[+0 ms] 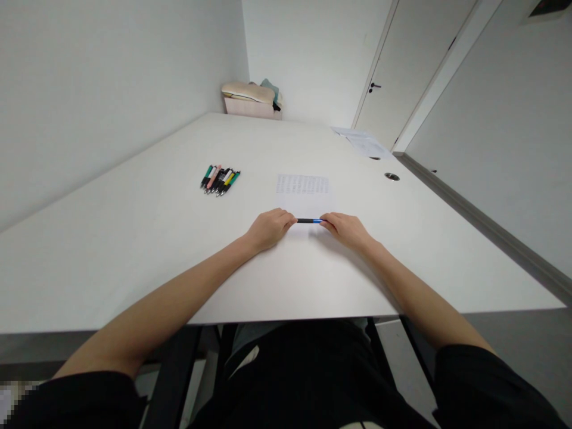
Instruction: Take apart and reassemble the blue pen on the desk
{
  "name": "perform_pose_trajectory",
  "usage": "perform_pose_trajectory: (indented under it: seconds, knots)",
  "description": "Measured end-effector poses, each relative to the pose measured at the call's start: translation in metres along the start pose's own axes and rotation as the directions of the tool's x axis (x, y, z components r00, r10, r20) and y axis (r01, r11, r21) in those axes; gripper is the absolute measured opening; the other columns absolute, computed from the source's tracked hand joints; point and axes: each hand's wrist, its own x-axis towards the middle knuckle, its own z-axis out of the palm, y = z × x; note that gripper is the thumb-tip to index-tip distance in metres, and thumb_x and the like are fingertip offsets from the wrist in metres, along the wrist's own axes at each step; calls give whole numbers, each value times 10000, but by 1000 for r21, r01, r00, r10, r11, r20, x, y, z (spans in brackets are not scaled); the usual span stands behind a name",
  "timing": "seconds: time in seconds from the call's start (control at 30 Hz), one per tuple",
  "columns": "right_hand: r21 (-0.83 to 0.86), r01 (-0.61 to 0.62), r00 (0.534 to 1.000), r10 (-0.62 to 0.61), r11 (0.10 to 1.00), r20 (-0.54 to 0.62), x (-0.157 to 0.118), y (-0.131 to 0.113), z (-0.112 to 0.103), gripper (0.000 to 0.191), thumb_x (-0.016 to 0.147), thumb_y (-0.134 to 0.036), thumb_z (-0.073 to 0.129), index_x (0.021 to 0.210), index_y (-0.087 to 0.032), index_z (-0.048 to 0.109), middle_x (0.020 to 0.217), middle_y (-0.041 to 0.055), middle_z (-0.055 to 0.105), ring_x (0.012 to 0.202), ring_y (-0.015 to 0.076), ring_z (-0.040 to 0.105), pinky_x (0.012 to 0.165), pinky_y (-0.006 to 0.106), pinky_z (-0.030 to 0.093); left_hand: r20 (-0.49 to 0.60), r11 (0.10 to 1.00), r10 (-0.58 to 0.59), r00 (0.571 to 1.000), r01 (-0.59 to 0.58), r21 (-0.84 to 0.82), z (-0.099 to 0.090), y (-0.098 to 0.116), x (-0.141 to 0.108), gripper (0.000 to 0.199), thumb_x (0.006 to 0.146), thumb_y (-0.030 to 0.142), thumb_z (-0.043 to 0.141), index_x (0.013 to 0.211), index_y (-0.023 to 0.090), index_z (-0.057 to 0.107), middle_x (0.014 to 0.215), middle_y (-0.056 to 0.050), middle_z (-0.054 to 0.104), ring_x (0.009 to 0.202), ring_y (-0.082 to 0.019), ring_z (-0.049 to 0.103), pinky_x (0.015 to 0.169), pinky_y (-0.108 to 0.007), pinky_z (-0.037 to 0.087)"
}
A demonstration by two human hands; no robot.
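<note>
Between my two hands a pen [308, 221] with a black grip and a blue barrel lies level, side to side. The fingers of my left hand [273, 228] pinch its black end. At the blue end, my right hand [345, 228] is closed on it; both tips of the pen are hidden by the fingers. Under and just beyond the pen is a white sheet of paper [304, 201] with rows of writing too small to read.
A bunch of several pens [220, 180] in mixed colours lies to the left on the white table [134, 238]. Loose papers [366, 143] and a round metal grommet [392, 177] are at the right edge. A box with cushions [250, 98] stands beyond the far edge.
</note>
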Motion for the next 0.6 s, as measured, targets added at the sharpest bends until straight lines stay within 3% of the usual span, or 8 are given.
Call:
perform_pose_trajectory:
  seconds: [0.1, 0.2, 0.37, 0.6]
  knots:
    - [4, -15, 1000, 15, 1000, 14, 0, 0, 1, 336, 956, -390, 295, 1050, -218, 569, 969, 42, 675, 831, 166, 617, 598, 251, 353, -40, 1000, -25, 999, 25, -17, -2, 0, -1, 326, 949, 312, 323, 1004, 132, 590, 909, -86, 666, 847, -178, 612, 752, -310, 493]
    - [13, -35, 999, 35, 999, 15, -1, -1, 0, 338, 956, -387, 289, 1037, -218, 570, 958, 38, 678, 821, 163, 619, 600, 250, 352, -111, 998, 38, 993, -43, -49, -5, 1, 0, 289, 925, 314, 403, 1096, 126, 541, 1013, -96, 648, 927, -177, 604, 812, -309, 491]
    - [23, -45, 999, 44, 999, 15, -1, -2, -1, 342, 956, -381, 283, 1030, -219, 576, 946, 38, 680, 803, 155, 614, 608, 245, 349, -122, 990, 139, 983, -142, -13, -5, 1, 0, 191, 900, 230, 447, 1027, 137, 554, 1002, -97, 621, 938, -170, 586, 794, -283, 493]
    - [38, -40, 999, 40, 998, 4, -1, -1, -1, 345, 953, -383, 284, 1018, -222, 581, 918, 34, 678, 776, 154, 609, 597, 245, 346, -129, 995, 98, 987, -96, 21, -6, 1, 2, 176, 916, 223, 419, 946, 152, 577, 926, -67, 621, 844, -146, 588, 727, -247, 484]
